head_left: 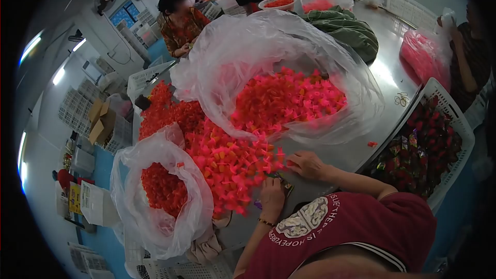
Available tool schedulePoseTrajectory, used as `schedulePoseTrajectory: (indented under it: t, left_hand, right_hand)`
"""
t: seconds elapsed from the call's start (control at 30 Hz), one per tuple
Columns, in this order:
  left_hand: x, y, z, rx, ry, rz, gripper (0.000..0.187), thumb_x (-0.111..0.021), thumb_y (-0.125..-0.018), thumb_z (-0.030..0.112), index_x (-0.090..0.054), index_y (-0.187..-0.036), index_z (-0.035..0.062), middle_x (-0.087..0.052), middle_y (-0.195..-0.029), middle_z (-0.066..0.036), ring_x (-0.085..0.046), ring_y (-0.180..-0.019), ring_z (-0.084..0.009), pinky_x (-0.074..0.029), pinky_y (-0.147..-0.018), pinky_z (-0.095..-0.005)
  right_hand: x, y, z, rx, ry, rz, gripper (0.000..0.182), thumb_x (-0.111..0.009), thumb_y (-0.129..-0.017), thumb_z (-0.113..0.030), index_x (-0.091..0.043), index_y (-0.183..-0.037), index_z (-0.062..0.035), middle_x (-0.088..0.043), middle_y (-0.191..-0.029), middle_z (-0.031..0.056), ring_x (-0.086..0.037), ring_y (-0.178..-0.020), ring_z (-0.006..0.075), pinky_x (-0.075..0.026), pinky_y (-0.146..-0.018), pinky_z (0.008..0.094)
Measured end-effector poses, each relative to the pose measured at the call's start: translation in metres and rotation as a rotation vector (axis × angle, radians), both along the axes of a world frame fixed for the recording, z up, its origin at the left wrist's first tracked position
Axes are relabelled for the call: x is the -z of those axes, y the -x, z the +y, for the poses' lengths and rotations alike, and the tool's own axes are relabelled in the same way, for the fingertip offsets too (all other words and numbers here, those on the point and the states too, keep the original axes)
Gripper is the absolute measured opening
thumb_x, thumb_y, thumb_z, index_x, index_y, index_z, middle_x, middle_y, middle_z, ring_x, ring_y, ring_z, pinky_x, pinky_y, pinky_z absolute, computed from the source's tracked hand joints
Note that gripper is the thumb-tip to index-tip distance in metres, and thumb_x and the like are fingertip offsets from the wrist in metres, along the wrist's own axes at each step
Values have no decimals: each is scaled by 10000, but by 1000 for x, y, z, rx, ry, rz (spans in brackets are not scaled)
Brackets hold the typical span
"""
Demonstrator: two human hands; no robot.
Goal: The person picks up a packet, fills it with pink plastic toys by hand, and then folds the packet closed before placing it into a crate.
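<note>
My left hand [272, 195], with a beaded bracelet at the wrist, is closed at the table's near edge. It is against a small dark packet [285, 185] with yellow-green marks, partly hidden by the fingers. My right hand [306, 165] is just above and to the right, its fingers bent together beside the edge of the pile; what they pinch, if anything, is too small to make out. A large heap of small red and pink plastic pieces [222, 157], some with orange-yellow parts, spreads in front of both hands.
A big clear bag [206, 51] of pieces lies open ahead; a smaller open bag [199, 196] stands left. A white crate [467, 139] of dark red wrapped items is at right. Rubber bands [401, 99] lie on the metal table [343, 150]. Co-workers [181, 26] are around it.
</note>
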State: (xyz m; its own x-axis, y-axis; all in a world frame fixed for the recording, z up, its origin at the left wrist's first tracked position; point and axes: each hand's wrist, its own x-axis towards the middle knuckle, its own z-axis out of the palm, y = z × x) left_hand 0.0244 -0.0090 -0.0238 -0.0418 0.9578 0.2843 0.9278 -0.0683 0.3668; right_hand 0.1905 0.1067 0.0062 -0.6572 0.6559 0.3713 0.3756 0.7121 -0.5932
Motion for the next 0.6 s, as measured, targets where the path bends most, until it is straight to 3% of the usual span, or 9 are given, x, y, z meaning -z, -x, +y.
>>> schedulePoseTrajectory:
  t: [0.2,0.3,0.4,0.6]
  left_hand:
    - [-1,-1,0,-10,-47,-1,108,-611,-795,106,-569,-868,38,-559,-896,-136,-560,-870,-337,-490,-705,-430]
    - [2,0,0,-10,-66,-2,108,-616,-796,113,-571,-867,45,-558,-896,-131,-561,-872,-332,-491,-704,-427]
    - [-3,-2,0,-13,-51,-11,116,-625,-800,133,-573,-868,55,-554,-895,-125,-560,-877,-325,-491,-705,-424]
    - [-3,-5,4,-38,2,34,118,-627,-810,154,-576,-873,69,-546,-883,-114,-559,-879,-313,-492,-703,-420]
  right_hand:
    - [8,-1,-5,-37,11,-41,216,-662,-787,-145,-611,-981,-65,-595,-877,123,-586,-837,325,-480,-715,409]
    - [8,-2,-6,-44,-158,90,219,-681,-765,-140,-619,-959,-60,-577,-923,122,-573,-895,305,-483,-734,391]
    - [0,-3,-10,22,-101,0,228,-694,-743,-123,-620,-945,-47,-568,-981,121,-558,-947,292,-485,-754,374]
    - [0,-1,-13,-18,11,99,240,-678,-753,-116,-608,-966,-28,-583,-970,121,-575,-925,308,-488,-760,382]
